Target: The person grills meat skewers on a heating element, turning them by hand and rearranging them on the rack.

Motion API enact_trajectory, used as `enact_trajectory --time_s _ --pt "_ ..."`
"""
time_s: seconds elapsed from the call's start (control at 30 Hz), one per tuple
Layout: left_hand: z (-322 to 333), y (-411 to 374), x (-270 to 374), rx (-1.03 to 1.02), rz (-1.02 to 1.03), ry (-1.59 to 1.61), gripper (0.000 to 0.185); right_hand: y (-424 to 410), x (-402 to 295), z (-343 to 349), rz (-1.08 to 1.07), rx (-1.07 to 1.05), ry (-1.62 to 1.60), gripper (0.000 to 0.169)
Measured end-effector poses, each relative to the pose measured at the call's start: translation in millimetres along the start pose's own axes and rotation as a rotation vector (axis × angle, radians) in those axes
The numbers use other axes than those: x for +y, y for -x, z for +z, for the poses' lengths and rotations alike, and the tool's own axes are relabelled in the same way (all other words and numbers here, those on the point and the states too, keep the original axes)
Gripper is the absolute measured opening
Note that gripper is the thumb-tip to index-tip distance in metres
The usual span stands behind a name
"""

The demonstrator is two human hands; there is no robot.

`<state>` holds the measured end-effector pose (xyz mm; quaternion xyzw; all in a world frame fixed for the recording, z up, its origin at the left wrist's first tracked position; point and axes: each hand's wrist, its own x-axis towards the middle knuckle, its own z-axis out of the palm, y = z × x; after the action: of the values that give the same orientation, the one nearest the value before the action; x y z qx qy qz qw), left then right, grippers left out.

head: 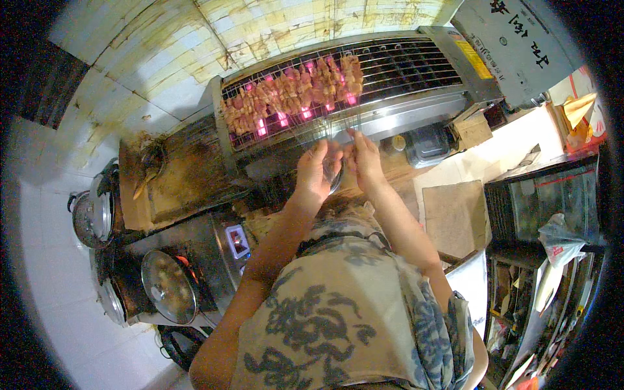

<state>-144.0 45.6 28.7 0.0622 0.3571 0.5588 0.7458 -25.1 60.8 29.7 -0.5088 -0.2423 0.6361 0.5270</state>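
Skewers of meat pieces lie side by side across the left and middle of a barbecue grill, over pink-glowing heating elements. Their thin metal ends point towards me, over the grill's front edge. My left hand is at the front of the grill, palm partly turned up and fingers curled near the skewer ends; blur hides whether it holds any. Close beside it on the right, my right hand has thumb and fingers closed on thin metal skewer ends at the right of the row.
A clear plastic container stands right of my hands. Left of the grill, a ladle rests on a stained board. Lower left, a glass-lidded pan sits by an orange glow. A cardboard piece lies at right, near a shelf rack.
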Motion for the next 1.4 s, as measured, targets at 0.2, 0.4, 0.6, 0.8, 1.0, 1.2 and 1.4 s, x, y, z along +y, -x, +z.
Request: enact_trajectory --time_s 0.2,0.4,0.6,0.8,1.0,1.2,1.4 --pt "-5.4 -8.7 -10.2 -0.055 0.017 -0.007 0.015 -3.8 7.7 -2.5 -0.052 -0.049 -0.079 0.023" --pt "10.5 -18.7 -25.7 0.093 0.115 -0.029 0.015 -9.3 6.8 -5.8 0.031 -0.030 -0.046 0.026" --pt "11.6 -27.1 -35.5 0.137 0.145 0.048 0.013 -13.9 -18.4 -22.2 0.137 -0.158 -0.166 0.028" --pt "18.4 -22.0 -33.1 0.210 0.128 -0.085 0.016 -16.4 -24.8 -21.1 0.232 -0.211 -0.129 0.025" --pt "8.8 -35.9 -41.6 0.135 0.102 0.054 0.021 -23.7 -24.1 -30.1 0.246 -0.317 -0.217 0.028" --pt "6.8 -29.8 -40.9 0.204 0.188 -0.059 0.019 -27.2 -23.0 -40.8 0.312 -0.413 -0.275 0.026" --pt "17.6 -5.8 -21.3 0.105 0.119 -0.041 0.016 -21.4 -26.8 -27.8 0.107 -0.278 -0.034 0.011"
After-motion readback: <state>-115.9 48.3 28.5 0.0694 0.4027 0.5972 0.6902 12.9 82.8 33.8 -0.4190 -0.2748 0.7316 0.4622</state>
